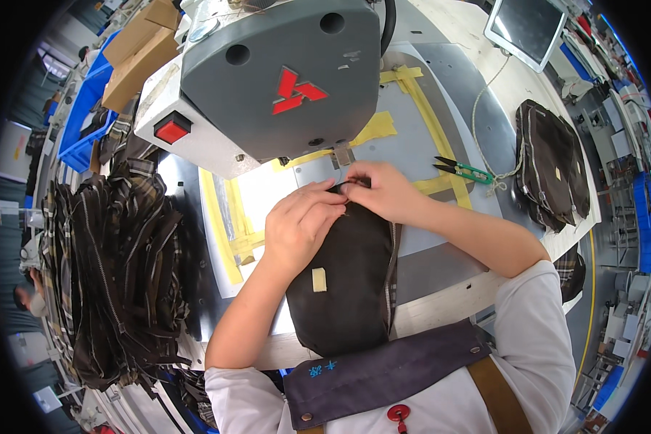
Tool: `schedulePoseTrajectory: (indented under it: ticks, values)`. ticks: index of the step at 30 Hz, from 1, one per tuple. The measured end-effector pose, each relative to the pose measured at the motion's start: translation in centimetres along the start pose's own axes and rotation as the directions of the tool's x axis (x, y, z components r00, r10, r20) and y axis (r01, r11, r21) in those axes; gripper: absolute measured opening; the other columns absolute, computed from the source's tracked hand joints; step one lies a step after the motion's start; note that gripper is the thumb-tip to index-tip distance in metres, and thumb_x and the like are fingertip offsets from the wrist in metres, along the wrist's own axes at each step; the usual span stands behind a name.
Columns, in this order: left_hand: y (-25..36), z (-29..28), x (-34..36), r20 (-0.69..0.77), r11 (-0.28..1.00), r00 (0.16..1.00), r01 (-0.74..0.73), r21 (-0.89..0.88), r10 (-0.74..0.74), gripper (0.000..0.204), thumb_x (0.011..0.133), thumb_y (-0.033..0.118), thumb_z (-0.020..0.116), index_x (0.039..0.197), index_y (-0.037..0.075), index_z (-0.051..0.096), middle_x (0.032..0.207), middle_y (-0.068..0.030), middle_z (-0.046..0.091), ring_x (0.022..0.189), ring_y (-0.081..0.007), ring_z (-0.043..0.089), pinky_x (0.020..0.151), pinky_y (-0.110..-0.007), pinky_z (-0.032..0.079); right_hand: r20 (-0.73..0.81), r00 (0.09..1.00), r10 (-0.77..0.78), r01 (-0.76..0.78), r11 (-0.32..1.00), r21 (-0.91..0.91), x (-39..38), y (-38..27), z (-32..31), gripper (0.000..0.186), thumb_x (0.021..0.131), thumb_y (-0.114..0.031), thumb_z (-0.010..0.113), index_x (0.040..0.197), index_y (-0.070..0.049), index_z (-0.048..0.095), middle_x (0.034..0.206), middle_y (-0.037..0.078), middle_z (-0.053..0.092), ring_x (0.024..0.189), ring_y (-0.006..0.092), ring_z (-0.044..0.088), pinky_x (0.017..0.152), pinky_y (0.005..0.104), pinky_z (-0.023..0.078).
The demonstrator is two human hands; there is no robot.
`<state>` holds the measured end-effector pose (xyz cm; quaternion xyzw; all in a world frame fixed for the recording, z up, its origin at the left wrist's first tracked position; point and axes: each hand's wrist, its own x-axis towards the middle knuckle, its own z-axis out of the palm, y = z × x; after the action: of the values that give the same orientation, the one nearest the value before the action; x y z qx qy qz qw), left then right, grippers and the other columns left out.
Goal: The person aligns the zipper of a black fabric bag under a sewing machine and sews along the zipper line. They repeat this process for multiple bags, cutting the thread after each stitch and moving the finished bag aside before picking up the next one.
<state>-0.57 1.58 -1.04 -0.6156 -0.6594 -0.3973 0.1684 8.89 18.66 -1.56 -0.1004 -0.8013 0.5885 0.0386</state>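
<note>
A dark brown fabric bag piece point(343, 278) lies lengthwise in front of me, its near end close to my apron. It has a zipper along its right edge and a small pale yellow tag point(319, 280). My left hand point(300, 220) is closed on the far end, fingers bunched together. From the right, my right hand point(383, 192) pinches the same end, thumb and fingers meeting my left fingertips. A small black bit point(337, 188) shows between the hands; its kind is hidden. Just beyond them is the needle area of a grey sewing machine point(282, 79).
Dark brown zippered pieces point(116, 267) are heaped at left, below a blue bin point(87, 134) and cardboard box point(141, 54). Green-handled thread snips point(464, 170), tied to a cord, lie right of my hands. More bag pieces point(550, 163) and a tablet point(528, 30) sit farther right.
</note>
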Motion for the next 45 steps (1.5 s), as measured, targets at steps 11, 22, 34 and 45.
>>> schedulePoseTrajectory:
  ticks: [11, 22, 34, 45]
  values:
    - [1.1, -0.3, -0.2, 0.085, 0.926, 0.923, 0.377, -0.008, -0.375, 0.016, 0.069, 0.004, 0.077, 0.080, 0.010, 0.066, 0.088, -0.0030, 0.062, 0.080, -0.0225, 0.062, 0.064, -0.033, 0.051, 0.023, 1.000, -0.003, 0.001, 0.996, 0.084, -1.2, -0.8, 0.1, 0.012, 0.090, -0.012, 0.062, 0.090, 0.000, 0.061, 0.076, 0.000, 0.058, 0.072, 0.0062, 0.050, 0.067, 0.0243, 0.043]
    - [0.4, -0.6, -0.7, 0.188, 0.820, 0.818, 0.566, -0.086, -0.544, 0.014, 0.073, 0.005, 0.075, 0.086, 0.006, 0.069, 0.085, -0.0055, 0.067, 0.075, -0.0252, 0.067, 0.066, -0.033, 0.053, -0.063, 0.951, -0.303, 0.296, 0.950, -0.098, -1.5, -0.7, 0.1, 0.012, 0.083, -0.008, 0.069, 0.094, -0.003, 0.068, 0.085, 0.007, 0.066, 0.078, 0.0195, 0.063, 0.070, 0.0309, 0.049]
    - [0.3, -0.3, -0.6, 0.106, 0.943, 0.937, 0.333, 0.015, -0.333, 0.014, 0.071, 0.005, 0.077, 0.083, 0.008, 0.069, 0.080, -0.0024, 0.066, 0.064, -0.0214, 0.065, 0.058, -0.032, 0.052, 0.056, 0.979, -0.194, 0.201, 0.961, -0.190, -1.3, -0.9, -0.6, 0.012, 0.084, -0.014, 0.067, 0.089, -0.003, 0.065, 0.084, 0.007, 0.064, 0.076, 0.0215, 0.061, 0.069, 0.0337, 0.049]
    - [0.7, -0.5, -0.1, 0.185, 0.824, 0.855, 0.518, -0.230, -0.485, 0.010, 0.077, 0.006, 0.075, 0.085, 0.005, 0.068, 0.093, -0.0044, 0.067, 0.077, -0.0239, 0.066, 0.071, -0.032, 0.052, 0.044, 0.989, 0.140, -0.142, 0.988, 0.064, -0.2, -0.6, -0.3, 0.022, 0.088, -0.021, 0.062, 0.092, 0.001, 0.064, 0.074, 0.005, 0.062, 0.069, 0.0122, 0.051, 0.065, 0.0299, 0.044]
